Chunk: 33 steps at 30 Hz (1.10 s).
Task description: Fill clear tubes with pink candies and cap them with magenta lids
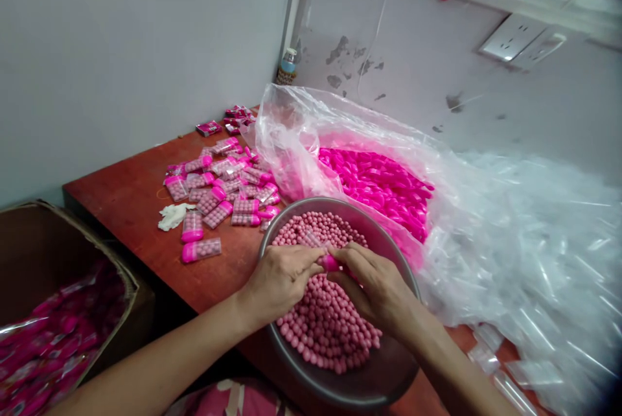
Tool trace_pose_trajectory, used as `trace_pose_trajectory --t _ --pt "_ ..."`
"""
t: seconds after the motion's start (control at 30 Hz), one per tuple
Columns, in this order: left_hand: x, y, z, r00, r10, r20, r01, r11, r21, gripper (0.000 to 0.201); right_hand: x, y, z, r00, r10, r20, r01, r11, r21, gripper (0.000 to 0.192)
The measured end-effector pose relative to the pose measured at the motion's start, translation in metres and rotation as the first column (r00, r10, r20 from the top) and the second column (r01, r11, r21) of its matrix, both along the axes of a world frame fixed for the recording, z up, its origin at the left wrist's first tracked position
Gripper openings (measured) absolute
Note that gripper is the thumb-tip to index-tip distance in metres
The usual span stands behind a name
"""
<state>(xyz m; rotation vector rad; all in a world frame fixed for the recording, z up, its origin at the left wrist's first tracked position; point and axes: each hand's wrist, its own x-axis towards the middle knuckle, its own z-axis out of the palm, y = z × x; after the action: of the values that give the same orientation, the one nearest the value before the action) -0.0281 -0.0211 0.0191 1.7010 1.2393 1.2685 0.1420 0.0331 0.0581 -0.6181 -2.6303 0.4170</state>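
Note:
Over a grey bowl (409, 364) of pink balls (323, 332), my two hands meet at a small clear plastic container (311, 238). My left hand (280, 278) is closed around the container, hiding most of its body. Thumb and fingers of my right hand (374, 281) pinch a bright pink cap (330, 263) at the container's near end. Whether the cap is fully seated cannot be made out.
Several ball-filled containers with pink caps (221, 192) lie at the left on the red table (126, 192). Behind the bowl, a plastic bag (291, 131) holds pink caps (374, 186). Clear tubes (525, 260) are heaped right. A cardboard box (131, 293) of pink packets stands lower left.

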Motion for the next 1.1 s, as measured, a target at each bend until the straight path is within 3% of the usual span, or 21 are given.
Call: trace_pose_trajectory --t 0.07,0.13,0.23,0.3,0.37,0.53,0.7,0.8,0.87,1.1 --pt "-0.001 0.003 0.001 0.987 -0.006 0.16 0.019 0.997 -0.078 0.024 0.001 0.002 -0.001 0.993 -0.064 -0.097 0.052 0.991 -0.122 0.014" --pt "-0.003 0.007 0.002 0.94 0.002 0.342 0.062 0.983 -0.175 0.025 0.005 0.003 -0.004 0.958 -0.181 -0.22 0.087 0.922 -0.378 0.027" --pt "-0.005 0.011 0.0 0.843 0.035 0.537 0.136 0.952 -0.275 0.031 0.014 0.001 -0.011 0.865 -0.359 -0.351 -0.037 0.651 -0.758 0.043" --pt "-0.005 0.011 -0.002 0.819 0.028 0.574 0.165 0.945 -0.282 0.032 0.019 0.001 -0.018 0.808 -0.454 -0.375 -0.123 0.493 -0.861 0.041" --pt "-0.005 0.01 -0.002 0.844 0.013 0.536 0.148 0.955 -0.256 0.028 0.021 0.003 -0.023 0.773 -0.515 -0.369 -0.154 0.412 -0.898 0.039" --pt "-0.003 0.005 0.0 0.948 -0.024 0.318 0.067 0.99 -0.125 0.025 0.011 0.012 -0.023 0.783 -0.514 -0.35 -0.176 0.357 -0.918 0.045" --pt "-0.003 0.003 0.0 0.957 -0.022 0.29 0.058 0.991 -0.117 0.027 -0.001 0.011 -0.017 0.865 -0.407 -0.294 -0.292 0.07 -0.954 0.043" --pt "-0.003 0.002 0.0 0.959 -0.017 0.284 0.059 0.988 -0.14 0.027 -0.004 0.008 -0.016 0.866 -0.424 -0.264 -0.314 -0.051 -0.948 0.034" --pt "-0.003 0.002 0.0 0.965 -0.016 0.263 0.055 0.988 -0.144 0.025 -0.005 0.007 -0.016 0.858 -0.455 -0.239 -0.307 -0.08 -0.948 0.027" --pt "-0.007 0.001 -0.001 0.995 0.039 0.09 -0.031 0.996 -0.085 0.019 -0.016 0.01 -0.027 0.82 -0.536 -0.202 -0.301 -0.103 -0.948 0.015"
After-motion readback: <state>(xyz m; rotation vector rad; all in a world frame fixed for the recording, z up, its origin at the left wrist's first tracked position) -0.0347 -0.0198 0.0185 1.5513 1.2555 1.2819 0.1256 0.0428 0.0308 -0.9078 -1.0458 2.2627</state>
